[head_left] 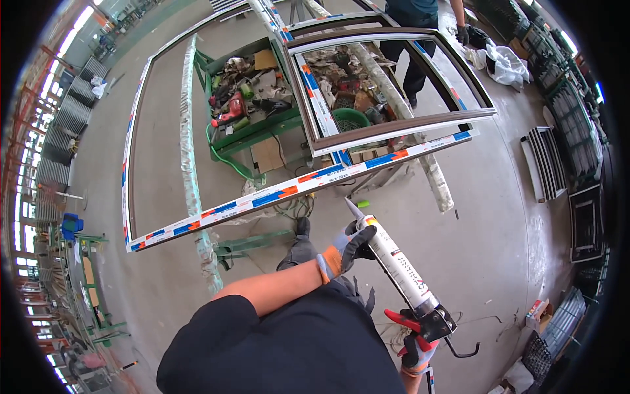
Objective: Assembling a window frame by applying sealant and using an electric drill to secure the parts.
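A caulking gun [438,323] with red handle and trigger is loaded with a white sealant cartridge [400,266], slanting across in front of me. Its grey nozzle [354,209] points up and left, short of the window frame. My left hand [354,248], in an orange, grey and black glove, closes around the cartridge's front end by the nozzle. Low on the right, my right hand [418,352], gloved too, grips the red handle. Beyond the nozzle lies a large window frame [262,198], its edges covered in white, blue and orange film. A brown sash [407,125] rests on its right part.
Wrapped support bars [188,131] run under the frame. A green tool cart [259,131] below holds a red power drill [231,110] and scraps. Another person [413,13] stands beyond the sash. Racks of profiles [574,118] line the right side. A green hose [226,157] hangs down.
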Demonstrator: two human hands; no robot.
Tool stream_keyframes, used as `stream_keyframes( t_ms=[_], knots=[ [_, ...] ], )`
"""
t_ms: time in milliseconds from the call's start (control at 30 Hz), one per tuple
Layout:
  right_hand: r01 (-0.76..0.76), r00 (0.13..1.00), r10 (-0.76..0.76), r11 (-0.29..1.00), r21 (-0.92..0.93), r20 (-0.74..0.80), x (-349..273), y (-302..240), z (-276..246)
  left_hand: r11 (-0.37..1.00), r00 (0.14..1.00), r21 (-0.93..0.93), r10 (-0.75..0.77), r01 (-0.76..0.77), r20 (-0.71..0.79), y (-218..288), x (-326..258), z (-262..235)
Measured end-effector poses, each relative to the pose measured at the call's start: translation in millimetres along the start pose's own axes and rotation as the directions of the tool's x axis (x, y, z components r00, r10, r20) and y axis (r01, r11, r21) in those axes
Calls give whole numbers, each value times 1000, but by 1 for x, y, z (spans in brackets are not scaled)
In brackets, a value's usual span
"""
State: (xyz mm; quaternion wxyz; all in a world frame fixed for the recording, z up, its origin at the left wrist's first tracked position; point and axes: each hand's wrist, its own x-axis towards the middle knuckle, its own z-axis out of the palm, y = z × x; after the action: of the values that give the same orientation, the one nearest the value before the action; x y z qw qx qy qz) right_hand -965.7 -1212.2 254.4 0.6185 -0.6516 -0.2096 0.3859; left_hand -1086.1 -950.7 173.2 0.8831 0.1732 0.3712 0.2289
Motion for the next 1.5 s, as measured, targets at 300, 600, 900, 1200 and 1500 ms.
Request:
stream_keyframes(
  t_ms=[300,600,900,1200,1500],
  knots=[
    [-6,997,-1,996,92,71,1,-2,-3,999,1000,-36,-13,13,-13,-2,-8,0],
    [-20,999,16,994,112,37,-8,7,-14,1000,1000,7,-5,5,-16,-8,-10,7],
    [12,991,-5,998,-54,132,-11,34,-39,999,999,25,44,-43,-23,-8,-18,5],
    [-303,941,317,945,-125,115,18,19,0,956,927,66,292,-284,-236,5,-38,-41],
    [-40,894,55,998,-43,444,112,-38,163,863,863,-146,443,-484,-243,75,-76,-86]
  ],
)
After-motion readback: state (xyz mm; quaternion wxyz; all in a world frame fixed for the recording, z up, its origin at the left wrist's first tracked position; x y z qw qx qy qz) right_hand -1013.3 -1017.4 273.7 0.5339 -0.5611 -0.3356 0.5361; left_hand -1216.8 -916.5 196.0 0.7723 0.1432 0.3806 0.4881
